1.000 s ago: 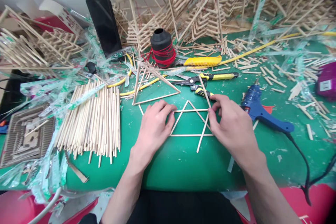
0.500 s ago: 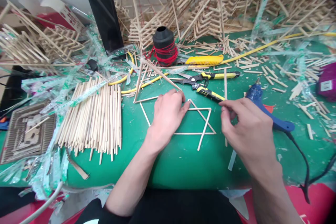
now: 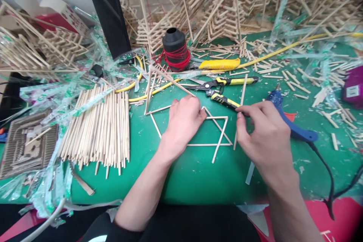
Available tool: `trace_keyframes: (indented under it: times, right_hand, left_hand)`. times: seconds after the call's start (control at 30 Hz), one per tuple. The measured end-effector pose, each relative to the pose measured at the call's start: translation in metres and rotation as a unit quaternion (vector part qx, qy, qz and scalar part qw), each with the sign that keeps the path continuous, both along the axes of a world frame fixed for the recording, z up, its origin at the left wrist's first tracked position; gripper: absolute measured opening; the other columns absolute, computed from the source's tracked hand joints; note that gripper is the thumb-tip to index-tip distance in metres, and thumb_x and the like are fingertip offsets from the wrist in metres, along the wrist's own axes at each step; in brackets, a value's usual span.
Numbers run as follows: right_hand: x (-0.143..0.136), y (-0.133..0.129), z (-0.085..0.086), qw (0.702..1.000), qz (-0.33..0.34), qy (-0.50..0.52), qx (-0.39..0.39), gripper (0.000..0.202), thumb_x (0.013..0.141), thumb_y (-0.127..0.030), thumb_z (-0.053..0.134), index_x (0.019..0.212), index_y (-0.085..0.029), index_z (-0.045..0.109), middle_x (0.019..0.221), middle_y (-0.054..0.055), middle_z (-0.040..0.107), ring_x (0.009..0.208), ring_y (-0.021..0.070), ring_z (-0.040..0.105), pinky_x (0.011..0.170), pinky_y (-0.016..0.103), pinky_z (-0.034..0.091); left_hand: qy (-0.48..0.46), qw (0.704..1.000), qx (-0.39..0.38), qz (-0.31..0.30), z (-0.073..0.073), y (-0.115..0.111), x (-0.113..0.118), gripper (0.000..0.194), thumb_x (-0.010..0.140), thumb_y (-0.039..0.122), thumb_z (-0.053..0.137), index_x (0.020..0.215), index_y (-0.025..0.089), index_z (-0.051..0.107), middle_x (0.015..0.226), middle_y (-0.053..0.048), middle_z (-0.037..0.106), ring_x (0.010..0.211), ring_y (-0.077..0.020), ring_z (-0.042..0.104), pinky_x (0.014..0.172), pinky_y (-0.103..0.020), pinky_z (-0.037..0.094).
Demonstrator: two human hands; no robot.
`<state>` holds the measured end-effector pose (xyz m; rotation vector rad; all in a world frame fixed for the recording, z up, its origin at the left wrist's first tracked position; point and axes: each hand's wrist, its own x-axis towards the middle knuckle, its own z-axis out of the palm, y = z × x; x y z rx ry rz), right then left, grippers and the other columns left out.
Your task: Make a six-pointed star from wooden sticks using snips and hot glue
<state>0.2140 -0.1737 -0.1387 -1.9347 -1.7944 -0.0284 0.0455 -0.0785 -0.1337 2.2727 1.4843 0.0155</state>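
Note:
My left hand (image 3: 185, 119) rests closed on a flat frame of thin wooden sticks (image 3: 210, 145) on the green table; what its fingers grip at the frame's corner is partly hidden. My right hand (image 3: 262, 132) pinches a single wooden stick (image 3: 243, 92) between thumb and fingers, just right of the frame. That stick leans slightly, its top near the yellow-and-black pliers (image 3: 227, 101). Behind my left hand, more joined sticks (image 3: 172, 80) form an angled shape. A blue glue gun (image 3: 295, 130) lies right of my right hand.
A pile of loose sticks (image 3: 96, 128) lies left. Behind are a red-thread spool (image 3: 176, 51), a yellow cutter (image 3: 219, 64), a black phone (image 3: 112, 24) and stacked stick structures (image 3: 224, 19). A cardboard tray (image 3: 14, 151) sits far left; a purple object (image 3: 354, 87) far right.
My right hand has moved slightly left with the stick, which now tilts, its lower end closer to the frame. My left hand has stayed on the frame. The view has shifted a little.

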Motion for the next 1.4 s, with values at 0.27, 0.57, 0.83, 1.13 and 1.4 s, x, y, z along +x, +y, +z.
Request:
trace_keyframes:
  times: [0.27, 0.57, 0.83, 1.13, 1.4]
  right_hand:
    - [-0.018, 0.016, 0.000, 0.993, 0.111, -0.012, -0.035, 0.023, 0.099, -0.019, 0.049, 0.108, -0.013, 0.069, 0.099, 0.014, 0.068, 0.097, 0.0281, 0.058, 0.084, 0.042, 0.049]
    - [-0.039, 0.037, -0.004, 0.981, 0.095, -0.094, -0.140, 0.023, 0.098, -0.020, 0.048, 0.092, -0.015, 0.070, 0.092, 0.014, 0.068, 0.091, 0.0289, 0.057, 0.071, 0.040, 0.041]
    - [-0.041, 0.037, 0.000, 0.982, 0.069, -0.084, -0.157, 0.021, 0.097, -0.022, 0.052, 0.087, -0.015, 0.070, 0.090, 0.013, 0.070, 0.089, 0.0278, 0.060, 0.066, 0.039, 0.039]
    - [-0.041, 0.037, 0.007, 0.987, 0.040, -0.024, -0.154, 0.021, 0.095, -0.018, 0.051, 0.086, -0.017, 0.070, 0.088, 0.012, 0.073, 0.088, 0.0285, 0.065, 0.067, 0.038, 0.042]
    - [-0.036, 0.034, 0.006, 0.989, 0.053, 0.009, -0.138, 0.016, 0.095, -0.020, 0.055, 0.086, -0.018, 0.068, 0.086, 0.010, 0.073, 0.086, 0.0269, 0.064, 0.071, 0.038, 0.042]
  left_hand:
    - [-0.077, 0.995, -0.042, 0.039, 0.007, -0.003, -0.003, 0.016, 0.094, 0.022, 0.057, 0.080, 0.021, 0.066, 0.080, -0.002, 0.073, 0.075, -0.0195, 0.066, 0.070, -0.030, 0.043]
    - [-0.027, 1.000, -0.004, 0.004, -0.005, -0.001, -0.007, 0.008, 0.090, 0.022, 0.066, 0.082, 0.022, 0.064, 0.088, -0.006, 0.073, 0.086, -0.0246, 0.066, 0.077, -0.035, 0.049]
    - [-0.026, 1.000, 0.001, 0.003, -0.003, 0.000, -0.005, 0.013, 0.089, 0.027, 0.065, 0.077, 0.022, 0.062, 0.083, -0.006, 0.072, 0.084, -0.0255, 0.067, 0.078, -0.037, 0.049]
    - [-0.087, 0.995, -0.042, 0.019, 0.001, -0.002, -0.010, 0.013, 0.090, 0.023, 0.060, 0.077, 0.022, 0.061, 0.077, -0.002, 0.070, 0.071, -0.0192, 0.063, 0.065, -0.031, 0.042]
    - [-0.195, 0.972, -0.120, 0.045, 0.002, 0.002, -0.013, 0.017, 0.086, 0.018, 0.066, 0.103, 0.022, 0.068, 0.080, 0.000, 0.074, 0.076, -0.0183, 0.065, 0.068, -0.028, 0.045]
